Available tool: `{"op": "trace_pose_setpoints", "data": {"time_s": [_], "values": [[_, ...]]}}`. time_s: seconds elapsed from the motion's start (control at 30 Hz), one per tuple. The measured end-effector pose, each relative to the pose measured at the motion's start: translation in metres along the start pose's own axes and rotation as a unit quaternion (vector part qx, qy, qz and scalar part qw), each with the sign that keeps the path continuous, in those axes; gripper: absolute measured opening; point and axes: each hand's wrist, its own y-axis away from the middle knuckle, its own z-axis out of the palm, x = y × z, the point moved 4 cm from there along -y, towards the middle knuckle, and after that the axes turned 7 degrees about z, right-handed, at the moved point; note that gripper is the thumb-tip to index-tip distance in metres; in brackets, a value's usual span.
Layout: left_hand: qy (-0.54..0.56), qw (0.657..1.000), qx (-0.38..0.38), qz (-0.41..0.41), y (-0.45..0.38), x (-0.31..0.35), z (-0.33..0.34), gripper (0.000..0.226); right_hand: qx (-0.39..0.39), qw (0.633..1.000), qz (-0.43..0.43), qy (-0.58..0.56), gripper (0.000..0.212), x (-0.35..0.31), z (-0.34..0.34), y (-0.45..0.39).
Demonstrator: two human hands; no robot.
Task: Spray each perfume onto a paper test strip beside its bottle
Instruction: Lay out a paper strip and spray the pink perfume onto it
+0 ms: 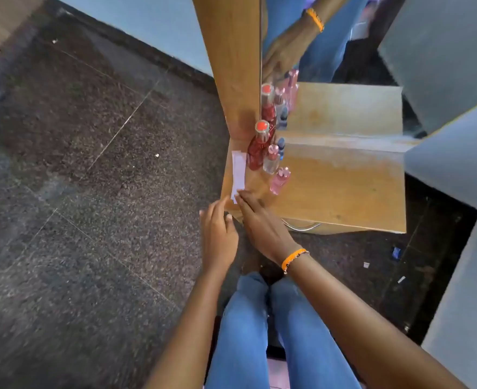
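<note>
At right-hand fingers [241, 198]: paper strips' [238, 171] near end.

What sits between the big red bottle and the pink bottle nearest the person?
In the head view, a small clear bottle with a pink cap stands between the red bottle and the pink bottle; a blue-capped one sits just behind it.

Bottles [268, 155] crowd the tabletop's [343, 186] left corner (mirror [329, 37] behind); its right stretch lies open.

A home dressing area is showing: a wooden vanity bench [343, 192] is standing against a mirror [329, 37], carrying perfume bottles [258, 150], over a speckled stone floor [91, 164].
</note>
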Motion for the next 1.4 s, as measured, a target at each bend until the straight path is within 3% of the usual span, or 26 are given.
{"op": "trace_pose_setpoints", "data": {"time_s": [0.13,0.33,0.43,0.6,0.87,1.07,1.4], "values": [[0.02,0.999,0.029,0.015,-0.022,-0.011,0.008,0.04,0.028,1.0,0.01,0.006,0.054,0.01,0.011,-0.019],[-0.003,0.993,0.067,0.101,-0.036,-0.024,0.03,0.027,0.202,0.979,-0.016,-0.035,0.025,0.018,0.01,-0.017],[0.003,0.988,0.11,0.11,-0.033,-0.032,0.036,0.029,0.204,0.973,0.009,-0.107,0.021,0.026,0.013,-0.019],[0.043,0.981,0.139,0.13,-0.034,-0.043,0.038,0.032,0.188,0.974,0.018,-0.122,0.027,0.033,0.02,-0.021],[0.091,0.982,0.105,0.126,-0.036,-0.046,0.033,0.03,0.198,0.965,0.075,-0.157,0.02,0.038,0.018,-0.029],[0.091,0.982,0.105,0.131,-0.035,-0.042,0.031,0.029,0.206,0.969,0.087,-0.104,0.038,0.031,0.031,-0.028],[0.074,0.98,0.109,0.152,-0.033,-0.041,0.031,0.031,0.23,0.948,0.118,-0.186,0.02,0.033,0.026,-0.03]]}}
